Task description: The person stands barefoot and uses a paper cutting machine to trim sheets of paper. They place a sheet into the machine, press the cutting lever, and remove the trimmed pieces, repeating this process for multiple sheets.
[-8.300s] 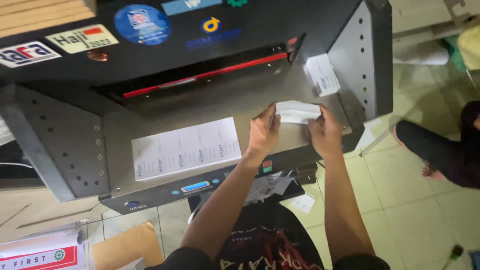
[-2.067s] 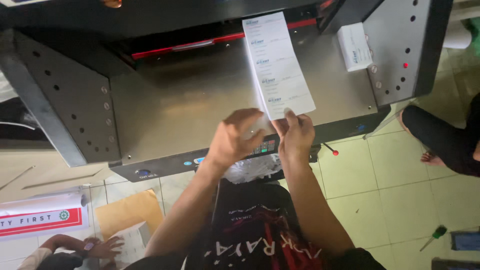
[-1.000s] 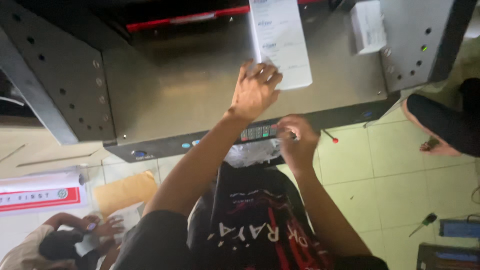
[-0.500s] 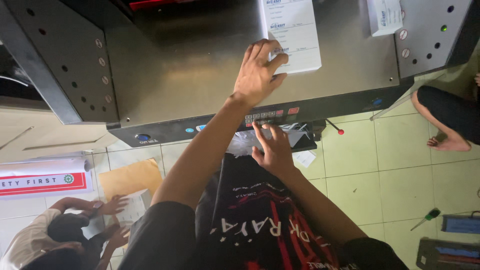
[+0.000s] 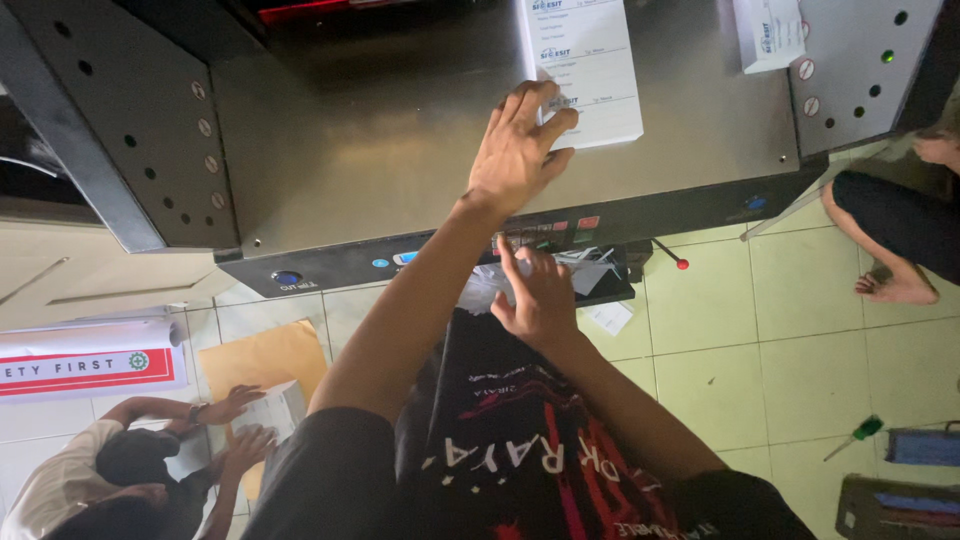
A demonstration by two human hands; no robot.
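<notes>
The stack of printed paper strips (image 5: 585, 70) lies flat on the steel counter (image 5: 380, 130) of a large paper-cutting machine, toward the right half of the bed, with its near end under the fingertips of the left hand (image 5: 517, 155). Its long axis runs away from the person, from the front edge of the bed toward the red line of the blade slot (image 5: 300, 8) at the back, tilted only slightly to the right; the far end is cut off by the top of the view. The left hand is open, fingers spread and pressed down on the near corner of the stack, not gripping it. The right hand (image 5: 540, 295) is lower, at the front panel (image 5: 560, 228) with its row of small keys and red buttons, fingers loosely curled with the index finger reaching up to the keys; I cannot tell whether it actually presses one. To do this well, I judge the stack should be held square and flat with steady downward pressure so no sheet fans out, and the holding fingers kept at the near end, well apart from the blade slot. A smaller white packet (image 5: 768, 32) sits near the right side wall. Paper scraps (image 5: 590, 272) lie on the shelf below the panel. At lower left another person (image 5: 130, 470) handles sheets on the tiled floor (image 5: 780, 340).
</notes>
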